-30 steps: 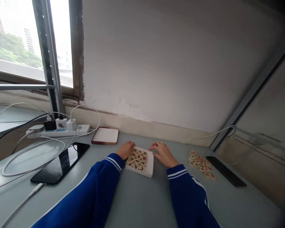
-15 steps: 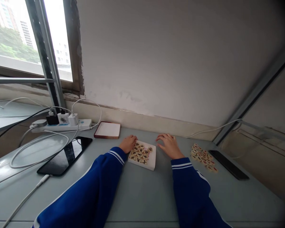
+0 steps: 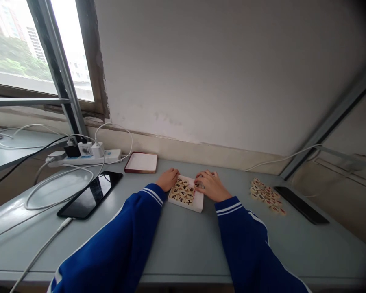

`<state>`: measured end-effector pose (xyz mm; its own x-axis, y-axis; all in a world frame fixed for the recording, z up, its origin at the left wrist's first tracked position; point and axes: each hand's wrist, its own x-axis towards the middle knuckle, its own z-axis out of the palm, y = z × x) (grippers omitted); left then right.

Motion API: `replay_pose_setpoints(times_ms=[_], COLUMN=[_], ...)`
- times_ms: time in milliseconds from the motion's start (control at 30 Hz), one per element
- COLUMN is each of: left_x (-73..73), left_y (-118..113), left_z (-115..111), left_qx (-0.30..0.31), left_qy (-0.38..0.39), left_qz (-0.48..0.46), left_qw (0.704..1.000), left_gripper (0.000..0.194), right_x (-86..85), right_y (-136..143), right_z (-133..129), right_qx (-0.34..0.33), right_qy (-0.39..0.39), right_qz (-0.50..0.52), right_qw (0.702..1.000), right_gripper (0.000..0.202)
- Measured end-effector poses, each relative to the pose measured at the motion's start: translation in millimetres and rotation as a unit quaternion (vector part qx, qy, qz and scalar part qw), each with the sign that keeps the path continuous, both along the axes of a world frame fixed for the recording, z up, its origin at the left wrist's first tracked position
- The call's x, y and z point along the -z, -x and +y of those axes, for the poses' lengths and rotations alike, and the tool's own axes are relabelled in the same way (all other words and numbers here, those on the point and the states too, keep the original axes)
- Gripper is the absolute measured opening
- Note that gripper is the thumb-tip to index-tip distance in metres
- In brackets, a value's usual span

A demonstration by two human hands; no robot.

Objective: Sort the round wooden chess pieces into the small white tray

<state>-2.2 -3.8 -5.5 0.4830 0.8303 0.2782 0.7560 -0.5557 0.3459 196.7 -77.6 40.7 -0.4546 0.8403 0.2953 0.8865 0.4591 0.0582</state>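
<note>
A shallow white box (image 3: 199,203) lies on the desk in front of me, filled over its left and middle with rows of round xiangqi pieces (image 3: 182,193) bearing black characters. My left hand (image 3: 167,179) is closed on the box's far left corner, fingers over the edge. Over the far right part of the box, my right hand (image 3: 212,186) has thumb and fingers around a single xiangqi piece (image 3: 197,185), partly hidden by them. More xiangqi pieces (image 3: 266,195), several with red characters, are laid together on the desk at the right.
A box lid (image 3: 141,162) with a dark red rim lies near the wall. On the left are a phone (image 3: 90,195), white cables (image 3: 30,205) and a power strip (image 3: 112,155) with chargers. A long dark object (image 3: 301,205) rests beyond the loose pieces.
My right hand has moved left from beside the box onto the piece at its far right. My left hand stays at the box's corner. The camera view has shifted slightly.
</note>
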Motion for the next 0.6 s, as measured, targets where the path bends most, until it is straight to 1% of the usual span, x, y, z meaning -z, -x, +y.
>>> replay_pose_setpoints(times_ms=[67, 167, 233, 300, 333, 433, 500, 600], left_x=[-1.4, -3.0, -3.2, -2.7, -2.3, -1.3, -0.9, -1.0], left_y=[-0.2, -0.5, -0.5, -0.4, -0.4, -0.5, -0.4, -0.3], left_z=[-0.8, -1.4, -1.3, -0.9, -0.7, -0.5, -0.6, -1.3], left_qx=[0.000, 0.001, -0.001, -0.004, -0.006, -0.006, -0.004, -0.007], left_qy=[0.001, 0.003, 0.005, 0.007, 0.006, 0.004, 0.006, 0.003], left_qz=[0.003, 0.008, 0.013, 0.018, 0.019, 0.018, 0.018, 0.019], left_qw=[1.000, 1.000, 1.000, 1.000, 1.000, 1.000, 1.000, 1.000], left_gripper=[0.030, 0.030, 0.030, 0.030, 0.029, 0.029, 0.028, 0.028], right_x=[-0.1, -2.9, -3.2, 0.5, 4.2, 20.8, 33.1, 46.2], right_y=[-3.6, -18.2, -35.4, -57.8, -70.2, -108.1, -130.7, -154.7], right_z=[2.8, 7.6, 11.7, 15.3, 16.4, 15.1, 10.9, 3.5], right_qx=[-0.003, 0.018, 0.052, 0.101, 0.129, 0.226, 0.303, 0.405], right_qy=[-0.002, -0.014, -0.026, -0.035, -0.038, -0.027, -0.031, -0.076], right_qz=[0.026, 0.125, 0.196, 0.218, 0.204, 0.106, 0.059, 0.040], right_qw=[1.000, 0.992, 0.979, 0.970, 0.970, 0.968, 0.951, 0.910], right_gripper=[0.021, 0.024, 0.029, 0.033, 0.034, 0.029, 0.027, 0.029])
